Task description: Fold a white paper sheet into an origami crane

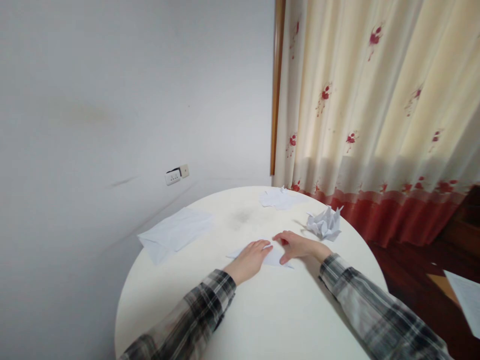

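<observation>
A folded sheet of white paper (275,258) lies on the round white table, its pointed corners showing at both sides. My left hand (250,259) rests on it, fingers extended together and pressing it flat. At the paper's right side my right hand (296,245) has its thumb and index finger spread apart; the thumb is by the right part of the sheet, and nothing shows between the fingers. Part of the paper is hidden beneath my left hand. To the right of my right hand sits a cluster of folded white paper pieces (325,223) with pointed tips.
The round white table (285,320) stands near a wall with a socket (173,177). White sheets (180,227) lie at its left, and more paper (275,198) at the far edge. A flowered curtain (348,100) hangs behind; papers (465,297) are at the lower right.
</observation>
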Motion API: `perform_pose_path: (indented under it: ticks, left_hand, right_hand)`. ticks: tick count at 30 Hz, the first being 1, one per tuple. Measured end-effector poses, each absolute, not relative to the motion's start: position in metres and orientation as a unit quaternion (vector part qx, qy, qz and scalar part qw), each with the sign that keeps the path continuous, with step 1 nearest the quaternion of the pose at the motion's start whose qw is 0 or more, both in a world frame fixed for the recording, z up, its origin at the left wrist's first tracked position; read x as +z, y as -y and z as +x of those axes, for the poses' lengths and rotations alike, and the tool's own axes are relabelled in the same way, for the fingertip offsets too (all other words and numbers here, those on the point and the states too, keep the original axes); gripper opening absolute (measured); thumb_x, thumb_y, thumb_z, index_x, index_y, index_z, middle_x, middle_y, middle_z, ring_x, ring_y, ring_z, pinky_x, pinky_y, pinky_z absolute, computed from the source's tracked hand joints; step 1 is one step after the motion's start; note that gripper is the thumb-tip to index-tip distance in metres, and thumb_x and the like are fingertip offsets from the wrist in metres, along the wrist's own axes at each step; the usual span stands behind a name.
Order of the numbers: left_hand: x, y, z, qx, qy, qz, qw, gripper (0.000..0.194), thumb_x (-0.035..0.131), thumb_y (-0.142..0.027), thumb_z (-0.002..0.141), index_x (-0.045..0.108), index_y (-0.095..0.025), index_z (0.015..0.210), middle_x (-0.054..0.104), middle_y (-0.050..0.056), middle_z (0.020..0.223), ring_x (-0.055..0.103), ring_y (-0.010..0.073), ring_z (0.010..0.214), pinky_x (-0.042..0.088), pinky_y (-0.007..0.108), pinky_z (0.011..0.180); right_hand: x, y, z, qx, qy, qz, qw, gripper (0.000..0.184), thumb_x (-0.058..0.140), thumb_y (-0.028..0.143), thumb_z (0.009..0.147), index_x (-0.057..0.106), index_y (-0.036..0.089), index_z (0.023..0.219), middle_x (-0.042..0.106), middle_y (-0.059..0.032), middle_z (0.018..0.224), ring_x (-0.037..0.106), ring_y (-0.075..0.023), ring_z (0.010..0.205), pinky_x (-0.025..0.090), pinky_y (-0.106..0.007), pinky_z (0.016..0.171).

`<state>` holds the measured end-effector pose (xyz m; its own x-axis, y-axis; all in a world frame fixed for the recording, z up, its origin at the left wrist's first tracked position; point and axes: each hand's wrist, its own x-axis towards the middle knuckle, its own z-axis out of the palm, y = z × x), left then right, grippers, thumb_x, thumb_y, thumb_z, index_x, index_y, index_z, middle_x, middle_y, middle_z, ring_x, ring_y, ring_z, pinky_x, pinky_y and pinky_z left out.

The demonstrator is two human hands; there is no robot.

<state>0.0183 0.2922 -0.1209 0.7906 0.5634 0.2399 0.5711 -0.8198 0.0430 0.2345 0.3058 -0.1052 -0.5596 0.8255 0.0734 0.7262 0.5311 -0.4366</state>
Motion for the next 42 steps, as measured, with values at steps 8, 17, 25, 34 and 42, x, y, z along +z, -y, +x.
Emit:
perform_pose_path:
  ticks: [8,17,25,34,42]
  left_hand:
    - [-0.119,-0.291,0.02,-0.105,0.309,-0.945,0.018,0.044,0.035,-0.006,0.078,0.037,-0.017,0.121,0.041,0.006,0.124,0.035,0.0168,0.113,0.025,0.028,0.095]
    - [-0.122,-0.291,0.019,-0.118,0.307,-0.944,0.022,0.044,0.035,-0.005,0.078,0.038,-0.017,0.12,0.042,0.007,0.123,0.037,0.0171,0.112,0.027,0.029,0.094]
    - [-0.12,-0.29,0.018,-0.111,0.304,-0.946,0.012,0.049,0.036,-0.003,0.075,0.035,-0.019,0.122,0.04,0.006,0.123,0.036,0.0178,0.113,0.027,0.031,0.095]
    - [-0.118,-0.294,0.015,-0.099,0.299,-0.949,-0.02,0.056,0.034,-0.002,0.073,0.034,-0.024,0.124,0.032,0.005,0.132,0.029,0.0173,0.12,0.025,0.033,0.097]
    - [-0.116,-0.296,0.016,-0.065,0.295,-0.953,-0.01,0.065,0.035,0.002,0.07,0.031,-0.033,0.125,0.024,0.004,0.136,0.024,0.0201,0.123,0.023,0.04,0.098]
  right_hand:
    - [-0.097,-0.292,0.244,0.205,0.855,-0.464,0.11,0.082,0.074,0.043,0.045,0.044,0.017,0.117,0.05,-0.0036,0.086,0.046,-0.0169,0.075,0.04,-0.027,0.071]
    - [-0.097,-0.29,0.247,0.212,0.853,-0.464,0.105,0.085,0.074,0.043,0.045,0.042,0.018,0.119,0.049,-0.0037,0.089,0.046,-0.0173,0.079,0.039,-0.028,0.074]
    - [-0.099,-0.29,0.251,0.218,0.859,-0.451,0.103,0.09,0.074,0.047,0.043,0.04,0.018,0.121,0.049,-0.004,0.09,0.046,-0.0176,0.08,0.039,-0.028,0.075]
    - [-0.104,-0.294,0.253,0.208,0.862,-0.453,0.096,0.09,0.073,0.049,0.043,0.04,0.019,0.121,0.048,-0.0034,0.088,0.046,-0.0171,0.077,0.039,-0.028,0.073]
    - [-0.097,-0.291,0.248,0.185,0.898,-0.386,0.099,0.072,0.07,0.048,0.052,0.048,0.025,0.116,0.046,-0.0013,0.079,0.043,-0.0159,0.075,0.036,-0.026,0.072]
